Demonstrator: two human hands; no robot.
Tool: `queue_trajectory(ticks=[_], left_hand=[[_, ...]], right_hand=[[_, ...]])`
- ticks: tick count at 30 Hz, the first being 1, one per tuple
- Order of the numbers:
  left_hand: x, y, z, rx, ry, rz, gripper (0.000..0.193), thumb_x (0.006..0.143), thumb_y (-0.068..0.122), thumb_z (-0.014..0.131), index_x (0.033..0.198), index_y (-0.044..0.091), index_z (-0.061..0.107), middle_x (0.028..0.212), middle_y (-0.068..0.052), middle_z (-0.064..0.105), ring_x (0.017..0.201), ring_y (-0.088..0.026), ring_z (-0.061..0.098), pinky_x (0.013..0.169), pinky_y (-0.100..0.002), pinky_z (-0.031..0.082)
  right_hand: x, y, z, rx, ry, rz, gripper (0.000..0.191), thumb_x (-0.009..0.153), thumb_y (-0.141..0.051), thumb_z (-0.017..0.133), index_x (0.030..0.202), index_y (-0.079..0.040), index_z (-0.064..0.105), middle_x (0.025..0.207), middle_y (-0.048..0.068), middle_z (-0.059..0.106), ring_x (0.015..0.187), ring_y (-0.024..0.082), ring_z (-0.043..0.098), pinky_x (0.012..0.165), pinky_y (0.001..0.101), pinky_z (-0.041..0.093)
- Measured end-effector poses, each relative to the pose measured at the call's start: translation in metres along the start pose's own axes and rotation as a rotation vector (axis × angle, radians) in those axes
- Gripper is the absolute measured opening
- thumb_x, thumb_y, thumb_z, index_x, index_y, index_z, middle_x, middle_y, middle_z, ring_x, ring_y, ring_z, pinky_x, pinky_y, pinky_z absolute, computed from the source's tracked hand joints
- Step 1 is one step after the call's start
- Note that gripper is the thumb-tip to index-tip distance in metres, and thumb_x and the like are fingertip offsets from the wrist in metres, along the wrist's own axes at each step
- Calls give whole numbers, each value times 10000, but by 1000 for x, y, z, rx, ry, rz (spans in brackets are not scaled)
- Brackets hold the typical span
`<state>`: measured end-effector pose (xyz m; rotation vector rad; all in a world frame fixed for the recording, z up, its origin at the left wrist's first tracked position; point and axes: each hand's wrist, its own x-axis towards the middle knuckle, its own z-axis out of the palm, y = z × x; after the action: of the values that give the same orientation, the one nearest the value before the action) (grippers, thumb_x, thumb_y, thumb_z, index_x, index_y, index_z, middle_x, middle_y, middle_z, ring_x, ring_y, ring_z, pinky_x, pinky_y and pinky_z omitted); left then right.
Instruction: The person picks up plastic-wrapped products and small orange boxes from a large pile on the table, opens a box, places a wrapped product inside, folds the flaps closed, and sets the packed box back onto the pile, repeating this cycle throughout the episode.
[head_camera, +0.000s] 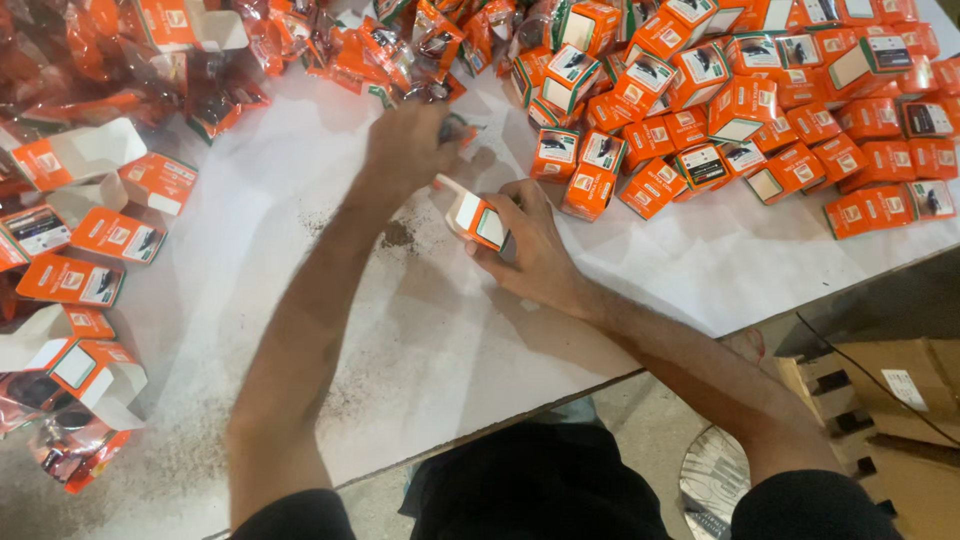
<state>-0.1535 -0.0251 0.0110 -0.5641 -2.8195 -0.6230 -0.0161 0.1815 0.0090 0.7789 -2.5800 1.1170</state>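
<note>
Right hand (535, 250): closed around one small orange-and-white carton (476, 218), gripped by its lower end near the middle of the white table (420, 340), its top flap standing open. Left hand (408, 148): stretched forward to the far pile of crinkled orange foil packets (385, 55), fingers curled at a packet; whether it has a firm hold cannot be told. Carton, by judgement: thin card, light, stiff when squared but easily crushed; best taken by its side panels, clear of the loose flap. Foil packets, by judgement: glossy, soft, likely slippery. Just right of the held carton: heap of closed orange cartons (760, 110). Left edge: open cartons (85, 215), flaps up, loosely scattered. Table surface: dusty, dark specks. Lower right, below table: brown cardboard box (890, 400).
</note>
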Motion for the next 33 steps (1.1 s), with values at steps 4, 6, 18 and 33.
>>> queue_trajectory(ticks=[4,6,18,33], left_hand=[[-55,-17,-35,-315,137,-167,185,914,188,718,1060,83,675,967,-100,778,809,-215,741,725,-371,573],[-93,-14,-45,-601,285,-224,168,974,79,695,1116,48,609,1045,-96,760,791,-142,652,698,-286,527],[-168,49,-34,-84,397,483,513,812,33,820,1270,4,591,1244,-170,649,1383,-449,529,1160,-612,428],[-169,70,-14,-141,178,20,153,1039,218,650,1106,98,717,1686,-295,179,1537,-595,90,1138,-809,139]], right_hand=[[1,5,3,458,-8,-22,485,897,-154,796,1306,-33,565,1219,129,635,1128,269,640,988,361,516],[2,6,10,661,-57,15,507,903,-168,838,1312,-44,567,1218,100,662,1164,263,646,1048,362,509],[9,-4,21,397,-168,31,467,715,-157,911,1088,-54,650,1038,70,659,984,245,675,862,361,546],[1,-1,25,292,-87,-82,783,772,-159,876,1426,-22,469,1278,169,631,1213,373,599,1023,463,499]])
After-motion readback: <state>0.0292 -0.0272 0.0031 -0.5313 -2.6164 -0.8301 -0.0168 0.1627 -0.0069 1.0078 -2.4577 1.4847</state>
